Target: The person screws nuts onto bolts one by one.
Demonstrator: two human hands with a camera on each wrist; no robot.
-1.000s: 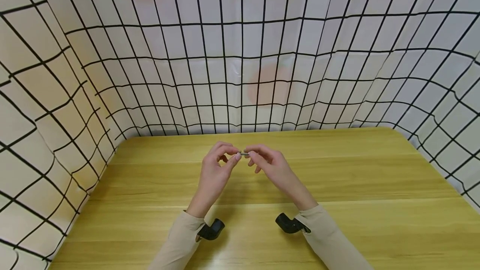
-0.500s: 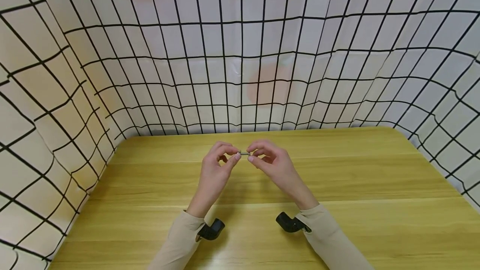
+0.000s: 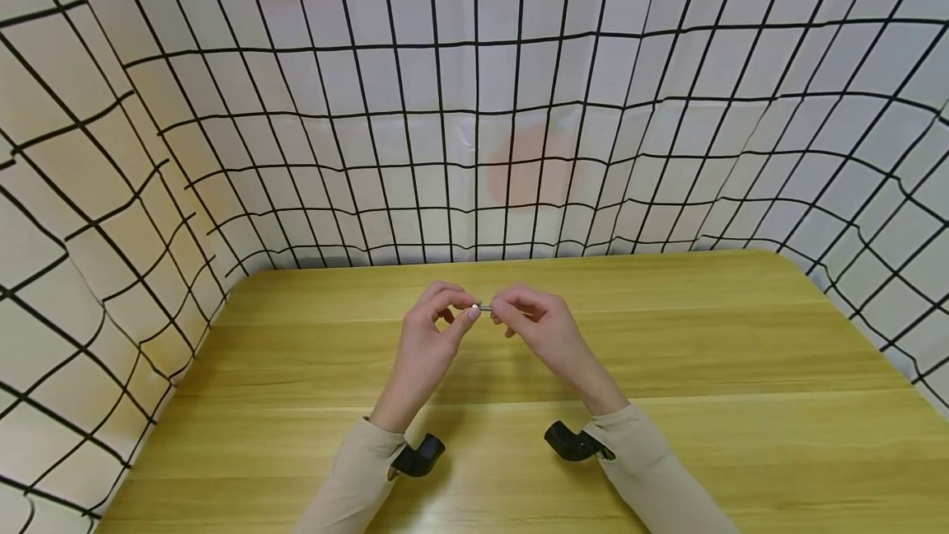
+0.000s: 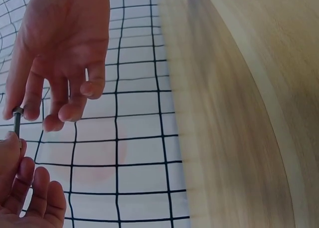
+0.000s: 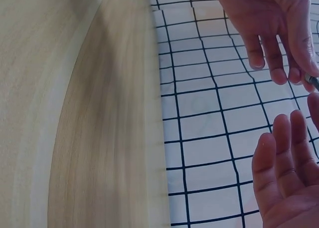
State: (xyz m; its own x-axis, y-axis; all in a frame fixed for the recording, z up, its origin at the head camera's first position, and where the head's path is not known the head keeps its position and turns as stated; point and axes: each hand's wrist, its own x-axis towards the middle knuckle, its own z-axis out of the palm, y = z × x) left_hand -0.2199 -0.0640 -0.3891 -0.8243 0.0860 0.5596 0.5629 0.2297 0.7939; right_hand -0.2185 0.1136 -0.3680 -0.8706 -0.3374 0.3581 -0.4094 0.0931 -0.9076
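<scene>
Left hand (image 3: pixel 432 336): fingers pinch bolt (image 3: pixel 485 308) at 9-o'clock end. Right hand (image 3: pixel 541 328): fingers pinch 3-o'clock end. Bolt held 9-to-3 above surface (image 3: pixel 689 344), partly showing between hands. Black wrist mounts (image 3: pixel 419 455) at 7 and 5 o'clock, beige sleeves (image 3: pixel 352 472) beyond. Grid curtain (image 3: pixel 417 81) at 12 o'clock.

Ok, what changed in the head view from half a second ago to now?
The right hand has closed its parted fingers, now pinching one end of the small metal rod. The left hand stays pinching the other end.
</scene>
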